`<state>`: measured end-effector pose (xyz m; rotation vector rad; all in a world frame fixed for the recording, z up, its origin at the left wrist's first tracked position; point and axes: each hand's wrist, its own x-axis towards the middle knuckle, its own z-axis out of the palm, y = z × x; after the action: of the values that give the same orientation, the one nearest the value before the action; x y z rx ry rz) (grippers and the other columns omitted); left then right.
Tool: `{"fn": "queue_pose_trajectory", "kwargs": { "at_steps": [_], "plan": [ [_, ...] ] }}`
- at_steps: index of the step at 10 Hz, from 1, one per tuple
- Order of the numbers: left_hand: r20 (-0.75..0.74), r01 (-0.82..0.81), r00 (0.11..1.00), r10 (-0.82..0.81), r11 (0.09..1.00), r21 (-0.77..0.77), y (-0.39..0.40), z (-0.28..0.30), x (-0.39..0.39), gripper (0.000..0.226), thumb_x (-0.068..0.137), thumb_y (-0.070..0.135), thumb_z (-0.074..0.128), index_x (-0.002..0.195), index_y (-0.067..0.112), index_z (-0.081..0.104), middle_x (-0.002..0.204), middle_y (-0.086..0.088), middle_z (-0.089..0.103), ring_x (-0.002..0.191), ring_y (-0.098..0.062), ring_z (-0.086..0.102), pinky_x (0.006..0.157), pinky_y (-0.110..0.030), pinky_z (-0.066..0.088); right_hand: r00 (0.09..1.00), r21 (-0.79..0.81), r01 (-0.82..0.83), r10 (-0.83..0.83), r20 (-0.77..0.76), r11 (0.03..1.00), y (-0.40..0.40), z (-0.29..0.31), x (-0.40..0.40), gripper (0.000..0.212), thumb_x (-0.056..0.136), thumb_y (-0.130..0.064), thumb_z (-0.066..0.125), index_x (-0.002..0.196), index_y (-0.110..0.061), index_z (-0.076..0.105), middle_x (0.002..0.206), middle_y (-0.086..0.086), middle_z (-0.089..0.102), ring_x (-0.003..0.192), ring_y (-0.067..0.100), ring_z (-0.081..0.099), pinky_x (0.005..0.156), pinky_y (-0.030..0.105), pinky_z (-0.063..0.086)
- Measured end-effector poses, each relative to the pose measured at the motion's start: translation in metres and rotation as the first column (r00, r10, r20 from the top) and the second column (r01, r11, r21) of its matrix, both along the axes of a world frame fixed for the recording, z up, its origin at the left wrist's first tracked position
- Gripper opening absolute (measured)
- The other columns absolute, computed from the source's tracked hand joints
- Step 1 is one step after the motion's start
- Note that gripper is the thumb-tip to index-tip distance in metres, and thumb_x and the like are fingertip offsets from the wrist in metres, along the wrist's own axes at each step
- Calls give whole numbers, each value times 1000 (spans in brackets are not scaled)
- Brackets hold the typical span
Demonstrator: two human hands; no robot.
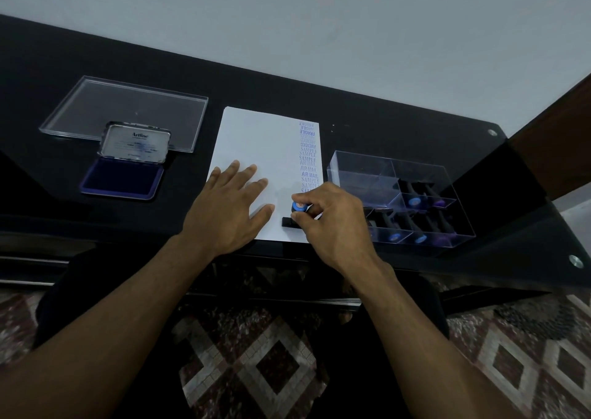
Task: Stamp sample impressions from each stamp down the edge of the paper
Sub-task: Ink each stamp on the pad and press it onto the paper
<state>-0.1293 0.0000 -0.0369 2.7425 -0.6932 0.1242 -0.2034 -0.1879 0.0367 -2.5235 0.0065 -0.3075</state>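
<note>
Fingers of right hand [332, 223] pinch stamp [299, 209] on paper [256, 137]; left hand [227, 207] flat, fingers spread, on paper.

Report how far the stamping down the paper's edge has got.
Done: a column of blue impressions (FRAGILE, SAMPLE, AIR MAIL) runs down the right edge of the white paper sheet. In hand: the right hand grips a black stamp with a blue cap near the sheet's bottom, while the left hand rests flat on it. Left: little free edge; whether stamps in the clear plastic box remain unused is unclear.
</note>
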Motion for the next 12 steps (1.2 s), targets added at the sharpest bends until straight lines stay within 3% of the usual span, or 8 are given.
{"fn": "queue_pose_trajectory", "kwargs": {
  "at_steps": [2, 3, 6, 12],
  "plan": [
    [0, -1, 1000, 1, 1000, -8, 0, -1, 0, 73, 95, 68, 20, 150, 27, 44, 164, -3, 30, 154, -25, 16, 125, -49, 12, 999, -10, -28, 29, 34, 1000, -1, 1, -1, 24, 81, -14, 80, 105, -14, 77, 97, 0, 69, 80, 10, 65, 83, 26, 56],
    [-4, -4, 1000, 4, 1000, -15, 0, 0, 0, 73, 95, 69, 21, 150, 27, 44, 164, -3, 30, 154, -25, 16, 125, -49, 12, 999, -11, -46, 46, 3, 999, -3, 3, 2, 19, 81, -13, 79, 100, -13, 77, 96, 1, 68, 80, 12, 65, 82, 29, 55],
    [17, -10, 1000, 10, 1000, -20, 1, -2, 0, 70, 96, 66, 24, 149, 26, 46, 162, -3, 33, 154, -24, 17, 125, -48, 13, 996, -23, -80, 81, 41, 997, -4, 1, 3, 16, 83, -18, 78, 98, -12, 79, 91, 0, 70, 79, 12, 66, 80, 32, 56],
    [10, -6, 1000, 6, 1000, -21, 0, -2, -1, 70, 96, 66, 22, 150, 27, 45, 163, -3, 31, 154, -24, 16, 126, -47, 12, 989, -32, -71, 75, 127, 997, 2, -3, 0, 11, 80, -8, 79, 91, -7, 77, 85, 4, 68, 74, 16, 65, 72, 33, 56]
  ]
}}
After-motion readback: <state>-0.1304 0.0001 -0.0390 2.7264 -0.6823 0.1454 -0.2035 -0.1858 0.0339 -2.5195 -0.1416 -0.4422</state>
